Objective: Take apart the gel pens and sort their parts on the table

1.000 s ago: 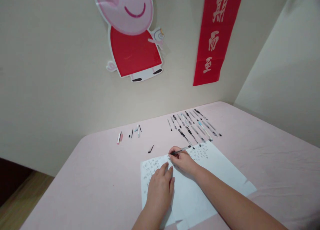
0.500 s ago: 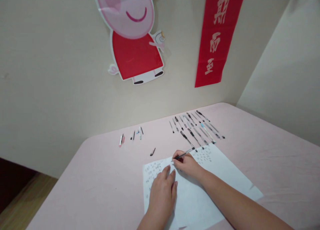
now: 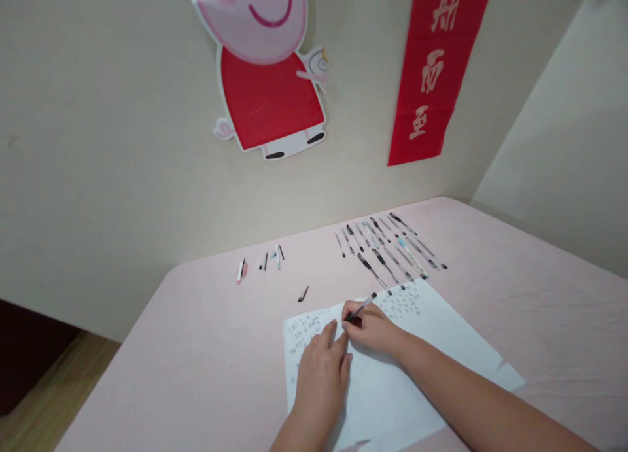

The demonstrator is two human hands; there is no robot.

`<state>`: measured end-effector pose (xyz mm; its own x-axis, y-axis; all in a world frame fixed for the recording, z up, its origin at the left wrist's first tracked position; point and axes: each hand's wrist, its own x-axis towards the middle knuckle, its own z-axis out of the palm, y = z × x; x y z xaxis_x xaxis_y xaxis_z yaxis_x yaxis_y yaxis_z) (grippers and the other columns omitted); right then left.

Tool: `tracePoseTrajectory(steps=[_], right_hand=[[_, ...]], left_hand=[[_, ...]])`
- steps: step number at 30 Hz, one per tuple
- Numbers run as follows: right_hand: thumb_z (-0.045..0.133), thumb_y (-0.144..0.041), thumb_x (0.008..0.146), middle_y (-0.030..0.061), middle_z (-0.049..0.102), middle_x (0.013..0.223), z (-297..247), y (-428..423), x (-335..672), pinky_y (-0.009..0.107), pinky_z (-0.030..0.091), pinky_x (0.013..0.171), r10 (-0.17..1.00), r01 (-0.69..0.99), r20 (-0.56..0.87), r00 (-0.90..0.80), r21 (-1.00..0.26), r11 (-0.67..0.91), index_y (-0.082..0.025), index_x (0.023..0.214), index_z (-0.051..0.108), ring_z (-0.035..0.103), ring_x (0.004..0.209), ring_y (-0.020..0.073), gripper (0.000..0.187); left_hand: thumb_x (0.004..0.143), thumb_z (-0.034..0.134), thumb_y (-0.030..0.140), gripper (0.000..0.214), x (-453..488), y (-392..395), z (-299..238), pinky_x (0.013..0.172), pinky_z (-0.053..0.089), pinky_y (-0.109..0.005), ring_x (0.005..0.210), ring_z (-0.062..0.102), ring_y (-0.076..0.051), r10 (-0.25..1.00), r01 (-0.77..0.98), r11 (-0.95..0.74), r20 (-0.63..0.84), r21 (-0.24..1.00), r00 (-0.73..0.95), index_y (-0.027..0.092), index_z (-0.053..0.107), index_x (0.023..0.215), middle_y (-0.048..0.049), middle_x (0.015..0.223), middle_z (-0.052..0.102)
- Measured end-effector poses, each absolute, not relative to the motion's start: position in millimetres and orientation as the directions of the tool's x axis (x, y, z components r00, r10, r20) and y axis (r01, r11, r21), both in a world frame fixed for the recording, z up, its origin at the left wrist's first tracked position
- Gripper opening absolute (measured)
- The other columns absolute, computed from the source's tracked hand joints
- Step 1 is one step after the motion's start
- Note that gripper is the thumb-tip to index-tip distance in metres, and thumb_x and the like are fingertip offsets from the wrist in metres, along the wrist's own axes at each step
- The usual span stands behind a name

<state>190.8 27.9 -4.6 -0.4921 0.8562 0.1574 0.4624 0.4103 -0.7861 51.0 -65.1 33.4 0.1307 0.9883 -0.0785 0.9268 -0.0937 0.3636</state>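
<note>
Between the fingers of my right hand [image 3: 369, 328] is a black-gripped clear pen [image 3: 366, 304], its tip low at the paper and its back end leaning up to the right. My left hand [image 3: 321, 367] lies on the white paper [image 3: 392, 399] with its fingers stretched out, the fingertips close to my right hand. Handwriting [image 3: 303, 334] covers the sheet's upper left part, and more rows of small characters [image 3: 405, 301] stand at its upper right. Just beyond the paper's top edge lies a dark pen cap [image 3: 303, 294].
Several pens [image 3: 387, 243] lie in rows at the back right of the pink-covered table [image 3: 206, 360]. Small pen parts [image 3: 269, 259] and a white-and-pink piece [image 3: 241, 271] sit at the back left. A pig cutout [image 3: 272, 99] and a red banner [image 3: 432, 99] hang on the wall.
The pen in my right hand has tilted more upright, and that hand has shifted slightly toward my left fingertips. The whole view has moved a little.
</note>
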Motion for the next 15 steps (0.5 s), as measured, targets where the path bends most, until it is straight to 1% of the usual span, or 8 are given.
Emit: tracePoseTrajectory(steps=[9, 15], right_hand=[[0.052, -0.016, 0.072, -0.0048, 0.053, 0.056, -1.6, 27.5, 192.2, 0.021, 0.035, 0.052, 0.858, 0.476, 0.133, -0.496, -0.785, 0.396, -0.021, 0.07, 0.059, 0.047, 0.052, 0.0113, 0.008], [0.052, -0.015, 0.072, -0.0038, 0.056, 0.059, -2.0, 27.0, 191.5, 0.022, 0.037, 0.055, 0.85, 0.452, 0.166, -0.5, -0.787, 0.42, -0.021, 0.07, 0.06, 0.05, 0.055, 0.012, 0.01]], left_hand=[[0.086, 0.042, 0.02, 0.042, 50.4, -64.4, 33.6, 0.101, 0.04, -0.043, 0.117, 0.051, -0.026, 0.987, 0.926, -0.105, -0.074, 0.362, 0.141, 0.024, 0.058, 0.124, -0.0072, 0.141, 0.046], [0.085, 0.043, 0.021, 0.04, 51.2, -64.8, 36.0, 0.099, 0.041, -0.041, 0.116, 0.051, -0.025, 0.988, 0.927, -0.097, -0.074, 0.362, 0.132, 0.024, 0.06, 0.121, -0.0064, 0.14, 0.047]])
